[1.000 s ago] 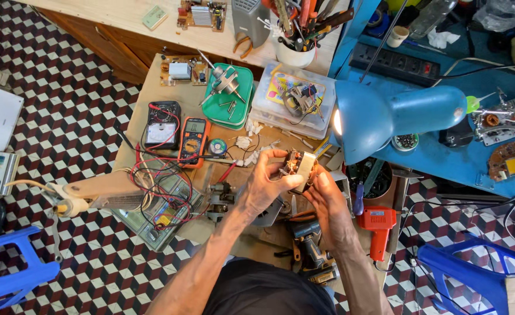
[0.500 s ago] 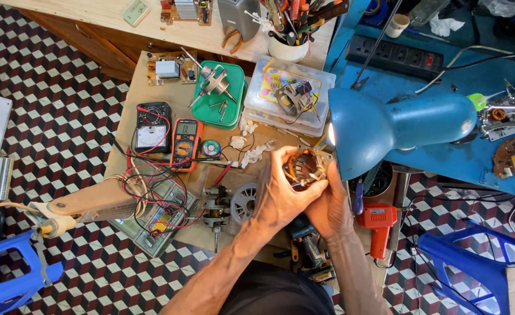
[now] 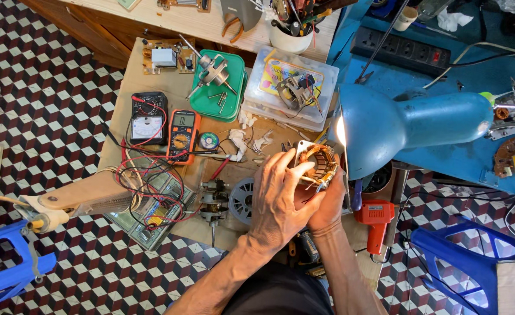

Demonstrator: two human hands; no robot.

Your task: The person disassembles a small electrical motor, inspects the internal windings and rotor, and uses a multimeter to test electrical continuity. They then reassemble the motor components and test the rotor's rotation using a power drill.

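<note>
Both my hands hold a round motor stator (image 3: 317,161) with copper windings, raised close under the lit blue desk lamp (image 3: 397,125). My left hand (image 3: 279,195) wraps over its left side with the fingers spread across the metal frame. From below and to the right, my right hand (image 3: 329,204) cups it, mostly hidden behind the left hand. Thin wires hang from the stator's lower edge.
The small wooden table (image 3: 129,76) holds an orange multimeter (image 3: 181,129), a black analogue meter (image 3: 147,116), a green tray (image 3: 218,87) with a motor shaft, a clear plastic box (image 3: 289,87), tangled red wires and a motor rotor (image 3: 213,205). An orange glue gun (image 3: 377,217) lies at right.
My hands have lifted the stator toward the lamp and turned it so its round opening faces up. The camera view has shifted slightly downward.
</note>
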